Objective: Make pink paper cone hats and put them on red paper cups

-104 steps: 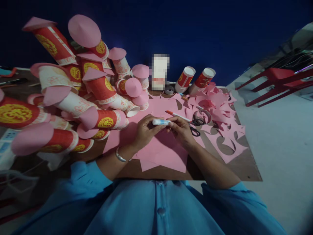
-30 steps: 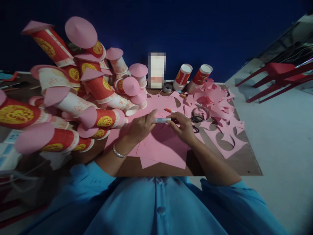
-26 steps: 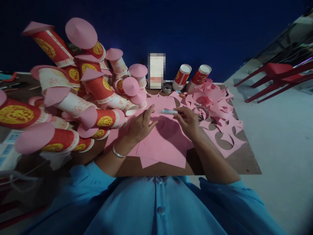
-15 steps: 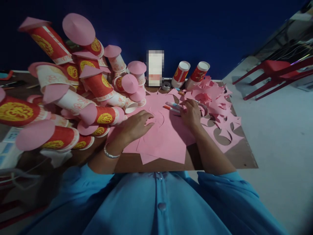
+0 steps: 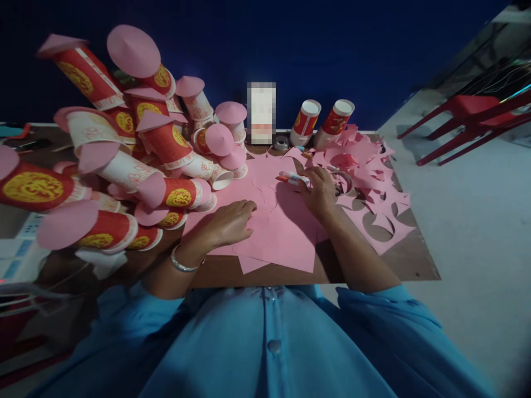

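My left hand point(image 5: 232, 222) rests on the left part of the stacked pink paper sheets point(image 5: 286, 237), thumb and fingers apart, holding nothing. Thin curved lines mark the top sheet just beyond its fingertips; whether drawn or cut I cannot tell. My right hand point(image 5: 319, 192) is at the right side of the sheets, thumb and fingers apart around the near ends of a few slim pens point(image 5: 289, 178), one with an orange tip. Beside that hand lies a dark curved object point(image 5: 343, 182), partly hidden by paper.
Many red and white paper cups with pink cone tops point(image 5: 178, 196) crowd the left. Two cup stacks point(image 5: 306, 122) and a tape roll point(image 5: 281, 142) stand at the back. Pink paper offcuts point(image 5: 359, 155) cover the right side. A red stool point(image 5: 464, 119) stands beyond.
My left hand has drawn back slightly toward me, off the curved lines. My right hand has shifted a little left over the pens, which stay in place.
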`<state>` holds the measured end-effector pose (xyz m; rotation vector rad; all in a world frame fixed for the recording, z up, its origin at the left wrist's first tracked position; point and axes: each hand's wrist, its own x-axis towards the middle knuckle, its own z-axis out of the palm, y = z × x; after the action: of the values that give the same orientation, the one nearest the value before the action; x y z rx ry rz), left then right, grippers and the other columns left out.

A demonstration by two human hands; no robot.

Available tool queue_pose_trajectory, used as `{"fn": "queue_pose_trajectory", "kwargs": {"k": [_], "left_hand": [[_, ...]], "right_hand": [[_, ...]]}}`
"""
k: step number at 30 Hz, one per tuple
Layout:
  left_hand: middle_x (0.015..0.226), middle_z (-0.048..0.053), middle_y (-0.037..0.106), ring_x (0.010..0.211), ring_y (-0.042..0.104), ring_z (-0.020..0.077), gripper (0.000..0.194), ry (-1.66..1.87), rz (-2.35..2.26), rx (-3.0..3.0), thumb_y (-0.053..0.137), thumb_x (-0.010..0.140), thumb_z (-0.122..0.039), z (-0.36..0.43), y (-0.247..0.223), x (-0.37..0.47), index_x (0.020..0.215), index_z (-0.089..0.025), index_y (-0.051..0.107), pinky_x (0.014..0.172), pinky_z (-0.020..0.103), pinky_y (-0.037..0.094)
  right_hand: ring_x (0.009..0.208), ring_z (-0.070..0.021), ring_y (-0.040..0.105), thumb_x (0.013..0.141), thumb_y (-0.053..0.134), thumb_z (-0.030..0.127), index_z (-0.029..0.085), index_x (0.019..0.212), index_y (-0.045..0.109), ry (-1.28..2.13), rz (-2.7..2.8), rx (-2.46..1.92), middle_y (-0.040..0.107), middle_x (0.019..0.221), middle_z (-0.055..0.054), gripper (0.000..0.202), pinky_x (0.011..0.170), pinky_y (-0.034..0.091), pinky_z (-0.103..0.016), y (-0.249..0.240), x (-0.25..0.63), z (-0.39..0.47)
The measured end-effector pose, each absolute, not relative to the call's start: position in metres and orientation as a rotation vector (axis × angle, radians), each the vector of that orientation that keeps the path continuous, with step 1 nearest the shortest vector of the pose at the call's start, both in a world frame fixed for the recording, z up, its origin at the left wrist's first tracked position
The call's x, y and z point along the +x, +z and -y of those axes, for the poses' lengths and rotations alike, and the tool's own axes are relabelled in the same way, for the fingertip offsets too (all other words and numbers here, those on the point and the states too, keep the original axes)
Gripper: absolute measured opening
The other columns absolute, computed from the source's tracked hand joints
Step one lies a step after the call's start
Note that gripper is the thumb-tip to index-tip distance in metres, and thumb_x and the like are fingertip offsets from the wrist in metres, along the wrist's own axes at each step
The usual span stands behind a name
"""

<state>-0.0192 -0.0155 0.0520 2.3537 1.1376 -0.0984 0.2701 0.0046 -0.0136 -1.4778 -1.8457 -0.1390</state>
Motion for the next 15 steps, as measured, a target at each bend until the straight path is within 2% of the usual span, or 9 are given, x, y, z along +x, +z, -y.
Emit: {"fn": "queue_pose_trajectory", "kwargs": {"k": [4, 7, 9, 12, 15], "left_hand": [[0.084, 0.002, 0.068, 0.074, 0.061, 0.0186, 0.012, 0.01, -1.168, 2.154, 0.059, 0.079, -0.016, 0.009, 0.051, -0.02, 0.088, -0.02, 0.065, 0.067, 0.032, 0.041], [0.074, -0.001, 0.062, 0.068, 0.055, 0.0152, 0.004, 0.227, -1.143, 1.941, 0.06, 0.076, -0.02, 0.006, 0.05, -0.021, 0.078, -0.02, 0.064, 0.064, 0.029, 0.039], [0.074, -0.002, 0.061, 0.069, 0.053, 0.0141, 0.007, 0.429, -1.114, 1.761, 0.066, 0.075, -0.026, 0.003, 0.05, -0.019, 0.079, -0.02, 0.064, 0.063, 0.027, 0.04], [0.078, -0.002, 0.06, 0.069, 0.051, 0.0112, 0.019, 0.697, -1.076, 1.492, 0.074, 0.074, -0.033, -0.003, 0.053, -0.014, 0.081, -0.019, 0.063, 0.061, 0.024, 0.04], [0.076, -0.004, 0.056, 0.06, 0.046, 0.0076, 0.026, 0.854, -1.052, 1.232, 0.079, 0.071, -0.035, -0.009, 0.056, -0.005, 0.081, -0.019, 0.062, 0.052, 0.021, 0.036]], "right_hand": [[0.1, -0.0292, 0.067, 0.096, 0.062, 0.02, 0.021, 0.104, 0.072, -0.073, 1.82, -1.432, 0.074, 0.106, -0.012, 0.013, 0.09, 0.054, -0.047, -0.01, 0.269, -0.003], [0.1, -0.0283, 0.069, 0.097, 0.062, 0.025, 0.022, 0.102, 0.072, -0.002, 1.773, -1.386, 0.075, 0.104, -0.012, 0.011, 0.09, 0.055, -0.046, -0.003, 0.264, 0.001], [0.1, -0.027, 0.069, 0.1, 0.063, 0.032, 0.023, 0.102, 0.073, 0.172, 1.703, -1.34, 0.076, 0.104, -0.011, 0.014, 0.091, 0.056, -0.044, 0.004, 0.258, 0.005], [0.105, -0.0242, 0.071, 0.102, 0.061, 0.047, 0.024, 0.104, 0.074, 0.645, 1.524, -1.21, 0.077, 0.109, -0.009, 0.026, 0.091, 0.056, -0.041, 0.014, 0.248, 0.012], [0.11, -0.0239, 0.07, 0.092, 0.07, 0.06, 0.024, 0.103, 0.075, 1.031, 1.341, -1.131, 0.077, 0.113, -0.009, 0.038, 0.088, 0.057, -0.037, 0.016, 0.239, 0.015]]}}
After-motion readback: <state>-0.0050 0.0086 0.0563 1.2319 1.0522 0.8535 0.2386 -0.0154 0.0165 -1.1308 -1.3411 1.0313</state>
